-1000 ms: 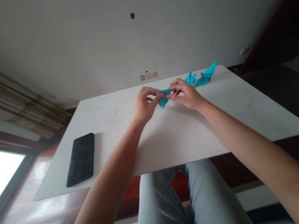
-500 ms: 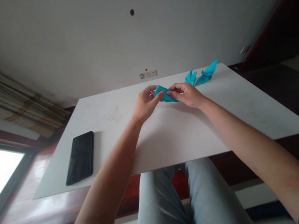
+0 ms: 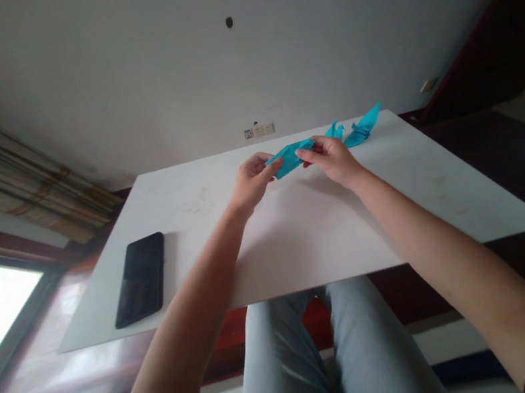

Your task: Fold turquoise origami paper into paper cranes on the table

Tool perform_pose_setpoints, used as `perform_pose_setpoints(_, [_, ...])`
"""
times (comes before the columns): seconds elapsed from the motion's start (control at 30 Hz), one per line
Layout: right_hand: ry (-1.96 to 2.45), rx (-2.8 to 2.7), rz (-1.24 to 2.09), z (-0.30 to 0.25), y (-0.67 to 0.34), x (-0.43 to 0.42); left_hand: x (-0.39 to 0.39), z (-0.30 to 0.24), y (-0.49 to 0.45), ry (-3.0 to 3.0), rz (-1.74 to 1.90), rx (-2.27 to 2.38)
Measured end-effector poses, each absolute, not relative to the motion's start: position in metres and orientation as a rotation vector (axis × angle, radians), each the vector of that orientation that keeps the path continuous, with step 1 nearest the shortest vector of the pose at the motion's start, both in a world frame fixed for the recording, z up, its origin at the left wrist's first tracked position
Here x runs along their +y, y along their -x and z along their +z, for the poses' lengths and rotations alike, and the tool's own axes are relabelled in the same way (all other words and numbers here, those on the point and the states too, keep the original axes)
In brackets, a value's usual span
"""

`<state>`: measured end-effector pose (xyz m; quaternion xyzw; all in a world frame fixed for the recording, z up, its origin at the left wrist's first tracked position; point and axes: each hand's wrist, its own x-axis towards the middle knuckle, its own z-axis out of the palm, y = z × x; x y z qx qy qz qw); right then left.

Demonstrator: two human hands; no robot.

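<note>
You are gripping a folded piece of turquoise paper (image 3: 286, 160) between both hands, and it is hovering over the far half of the white tabletop (image 3: 300, 237), with shadow falling beneath it. Your left hand (image 3: 253, 179) is pinching its left end, thumb lying on top; your right hand (image 3: 334, 157) is pinching its right end the same way. Half a second ago the paper was sloping down toward your right hand; now it is rising toward that hand, and one corner is pointing down near your left thumb. Your right hand is sitting a little higher than it was, and it is now hiding more of the nearer origami crane (image 3: 335, 131) (only its upper points are showing clearly). The other origami crane (image 3: 365, 127) is resting just beside it, farther right, and the black smartphone (image 3: 139, 279) is lying where it was, near the left edge. Your fingers are covering both ends of the paper, its underside is facing away, and its finer creases are blurring. Your forearms are running out of the frame.
</note>
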<state>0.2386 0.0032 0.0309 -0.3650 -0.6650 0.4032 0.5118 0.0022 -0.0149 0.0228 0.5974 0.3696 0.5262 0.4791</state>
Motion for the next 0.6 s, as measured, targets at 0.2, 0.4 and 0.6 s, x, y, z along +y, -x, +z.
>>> perform_pose_setpoints(0.2, [0.856, -1.547, 0.897, 0.030, -0.240, 0.010, -0.017, 0.018, -0.003, -1.528, 1.113, 0.821])
perform_pose_setpoints(0.4, [0.817, -1.540, 0.897, 0.020, -0.239, 0.013, -0.015, 0.013, -0.008, -1.432, 1.222, 0.794])
perform_pose_setpoints(0.6, [0.821, -1.642, 0.987, 0.021, -0.238, 0.007, -0.015, 0.015, -0.007, -1.375, 1.205, 0.809])
